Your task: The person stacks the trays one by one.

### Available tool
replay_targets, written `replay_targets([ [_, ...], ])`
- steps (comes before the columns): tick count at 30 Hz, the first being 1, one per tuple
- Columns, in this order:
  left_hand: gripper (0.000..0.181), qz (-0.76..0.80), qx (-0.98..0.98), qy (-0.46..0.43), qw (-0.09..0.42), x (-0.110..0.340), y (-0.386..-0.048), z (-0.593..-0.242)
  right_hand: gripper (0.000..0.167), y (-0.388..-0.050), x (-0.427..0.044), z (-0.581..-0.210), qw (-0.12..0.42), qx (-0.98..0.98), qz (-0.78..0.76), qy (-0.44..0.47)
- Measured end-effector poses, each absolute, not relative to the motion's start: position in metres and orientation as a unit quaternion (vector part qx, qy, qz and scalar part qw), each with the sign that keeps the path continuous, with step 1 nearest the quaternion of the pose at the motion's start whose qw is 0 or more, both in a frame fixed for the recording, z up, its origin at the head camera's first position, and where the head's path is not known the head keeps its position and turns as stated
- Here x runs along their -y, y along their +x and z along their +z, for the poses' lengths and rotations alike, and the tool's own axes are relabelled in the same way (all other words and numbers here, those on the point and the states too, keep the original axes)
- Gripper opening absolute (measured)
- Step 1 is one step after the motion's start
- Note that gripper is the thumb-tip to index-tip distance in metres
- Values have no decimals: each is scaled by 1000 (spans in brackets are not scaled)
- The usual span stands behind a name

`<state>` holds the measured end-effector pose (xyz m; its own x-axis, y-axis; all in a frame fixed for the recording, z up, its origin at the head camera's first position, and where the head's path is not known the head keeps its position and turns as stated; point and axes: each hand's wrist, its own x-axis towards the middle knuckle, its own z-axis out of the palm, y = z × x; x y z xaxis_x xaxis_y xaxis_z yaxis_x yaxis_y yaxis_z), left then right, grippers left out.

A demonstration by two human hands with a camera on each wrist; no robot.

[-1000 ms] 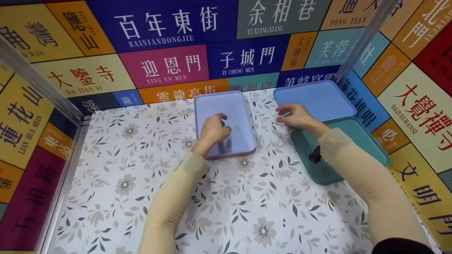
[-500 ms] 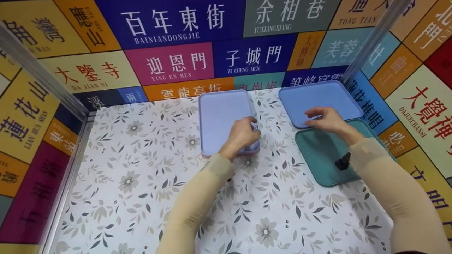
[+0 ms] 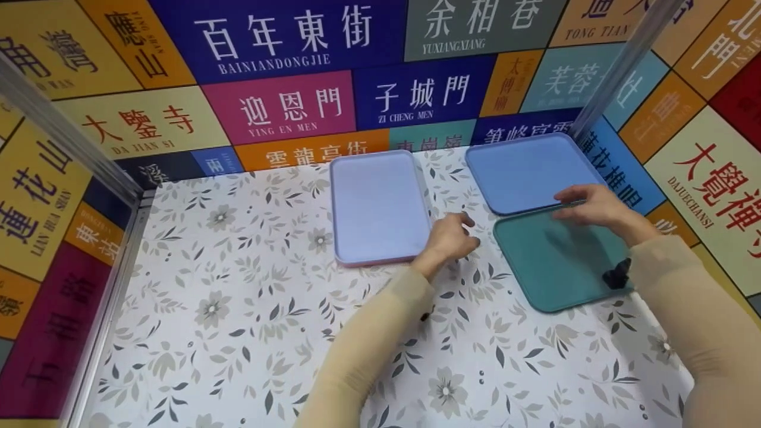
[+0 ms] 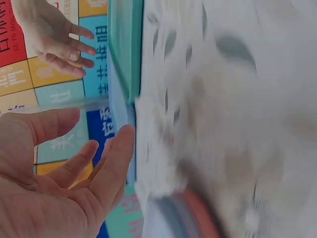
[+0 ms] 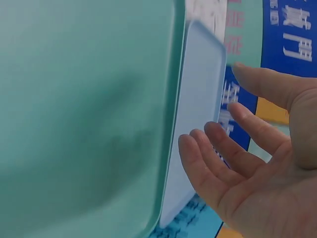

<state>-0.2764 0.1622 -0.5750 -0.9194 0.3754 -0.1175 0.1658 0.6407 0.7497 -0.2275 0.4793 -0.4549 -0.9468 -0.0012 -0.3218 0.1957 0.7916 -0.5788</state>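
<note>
A green tray (image 3: 553, 282) lies flat at the right of the desk (image 3: 250, 333), its far edge close along a blue tray (image 3: 529, 172); whether the two touch is hard to tell. A lavender tray (image 3: 380, 208) lies to their left across a strip of cloth, its long sides running away from the person. The left wrist view shows a reddish layer (image 4: 202, 213) under its edge.

The right hand (image 3: 597, 208) hovers over the green tray, near its border with the blue one; its fingers (image 5: 203, 168) are loosely bent and spread wide from the thumb, and a soft shadow falls on the green surface. The left hand (image 3: 449, 241) is just right of the lavender tray's near corner, between it and the green tray, its fingers (image 4: 109, 173) slightly bent and well away from the thumb.

Both arms wear pale beige sleeves (image 3: 368, 351), with a small black device (image 3: 618, 274) at the right cuff. The desk has a white covering with grey leaves and flowers. Behind it rises a back wall (image 3: 285, 35) of coloured panels lettered in Chinese, among them YING EN MEN on pink, and a metal post (image 3: 630, 59) stands at the right corner.
</note>
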Motion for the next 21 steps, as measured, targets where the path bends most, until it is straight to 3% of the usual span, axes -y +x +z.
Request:
replay_targets([
  [9,36,459,-858,69,221,-196,-234,-557,73,-206,-539,-461,158,-933,-306,106],
  [15,40,465,-851,69,236,-199,-202,-525,87,-194,-566,-473,158,-917,-333,154],
  [21,57,486,-840,55,234,-221,-205,-557,102,-190,-579,-480,200,-892,-349,209],
])
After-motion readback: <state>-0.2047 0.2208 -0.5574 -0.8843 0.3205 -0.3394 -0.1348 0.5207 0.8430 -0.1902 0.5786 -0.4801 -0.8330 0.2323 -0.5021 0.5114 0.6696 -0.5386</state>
